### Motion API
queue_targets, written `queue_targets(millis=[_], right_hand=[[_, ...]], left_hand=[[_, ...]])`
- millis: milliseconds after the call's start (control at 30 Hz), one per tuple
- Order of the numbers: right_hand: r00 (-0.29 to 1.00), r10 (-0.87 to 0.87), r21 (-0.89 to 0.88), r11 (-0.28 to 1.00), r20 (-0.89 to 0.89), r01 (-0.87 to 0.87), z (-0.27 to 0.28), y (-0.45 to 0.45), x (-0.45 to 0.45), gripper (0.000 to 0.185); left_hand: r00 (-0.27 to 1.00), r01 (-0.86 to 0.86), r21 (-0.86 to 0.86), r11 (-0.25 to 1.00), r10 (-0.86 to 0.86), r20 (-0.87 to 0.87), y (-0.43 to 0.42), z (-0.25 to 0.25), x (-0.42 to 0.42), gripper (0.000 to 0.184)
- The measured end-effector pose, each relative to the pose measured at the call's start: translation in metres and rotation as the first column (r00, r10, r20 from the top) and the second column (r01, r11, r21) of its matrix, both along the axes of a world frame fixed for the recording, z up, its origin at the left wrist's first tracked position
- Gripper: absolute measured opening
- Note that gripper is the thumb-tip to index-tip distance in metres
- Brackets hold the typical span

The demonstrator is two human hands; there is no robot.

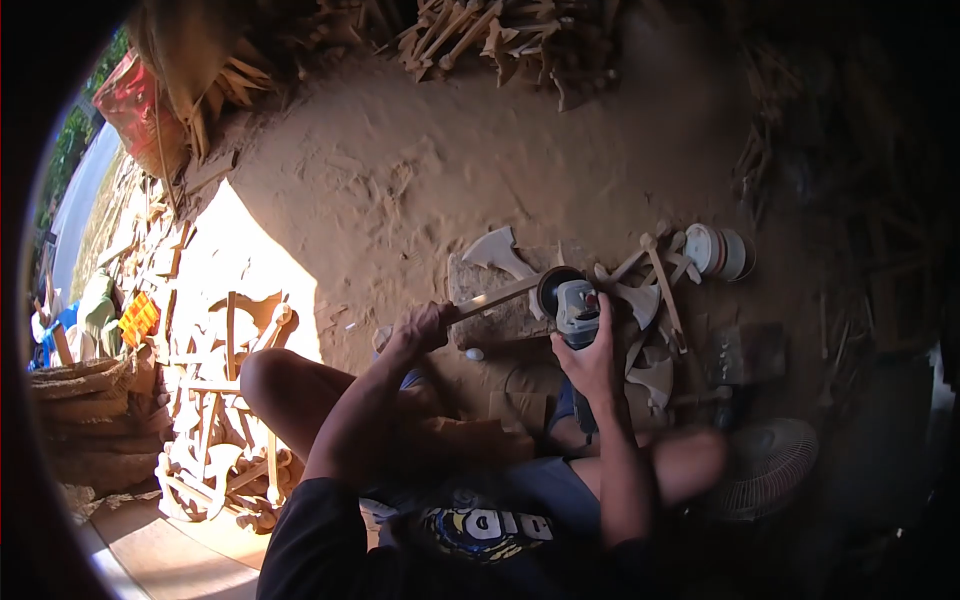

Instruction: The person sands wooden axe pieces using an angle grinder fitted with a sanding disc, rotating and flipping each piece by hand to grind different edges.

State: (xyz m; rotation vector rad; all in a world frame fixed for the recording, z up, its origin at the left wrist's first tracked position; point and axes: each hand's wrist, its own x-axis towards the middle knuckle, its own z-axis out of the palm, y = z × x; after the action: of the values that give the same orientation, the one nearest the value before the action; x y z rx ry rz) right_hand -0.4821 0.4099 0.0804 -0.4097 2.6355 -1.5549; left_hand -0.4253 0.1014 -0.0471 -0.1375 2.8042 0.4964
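Observation:
My left hand (425, 328) is closed round one end of a long wooden stick (495, 297). In my right hand (590, 358) is a grey angle grinder (577, 308), gripped by its body. The grinder's dark round disc (552, 287) meets the far end of the stick, and the grinder hides the exact contact. Beneath the stick lies a worn block (470, 283). A pale axe-shaped wooden piece (497, 250) rests on the block's far side. Several similar pieces, one an axe-shaped blade (655, 380), lie to the right of the grinder.
A white tub (708, 250) stands at the right, with a fan (770, 465) nearer me. Sunlit wooden pieces (225, 460) are heaped at my left beside a brown sack (90, 410). More wood (480, 35) is piled at the back on the dusty ground (400, 160).

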Motion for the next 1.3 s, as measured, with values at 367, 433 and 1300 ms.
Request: queue_targets(millis=[367, 433, 1300], right_hand=[[0.938, 0.226, 0.023, 0.970, 0.262, -0.240, -0.073, -0.038, 0.011, 0.100], [0.948, 0.209, 0.090, 0.968, 0.241, -0.236, -0.079, -0.041, 0.008, 0.099], [0.997, 0.020, 0.296, 0.955, -0.076, 0.004, -0.070, -0.039, -0.037, 0.090]], left_hand=[[0.997, -0.045, 0.008, 0.999, 0.044, 0.067, 0.010, 0.026, 0.011, 0.032], [0.996, -0.044, -0.004, 0.999, 0.044, 0.084, 0.008, 0.025, 0.009, 0.031], [0.986, -0.072, -0.005, 0.997, 0.072, 0.150, 0.007, 0.026, 0.001, 0.020]])
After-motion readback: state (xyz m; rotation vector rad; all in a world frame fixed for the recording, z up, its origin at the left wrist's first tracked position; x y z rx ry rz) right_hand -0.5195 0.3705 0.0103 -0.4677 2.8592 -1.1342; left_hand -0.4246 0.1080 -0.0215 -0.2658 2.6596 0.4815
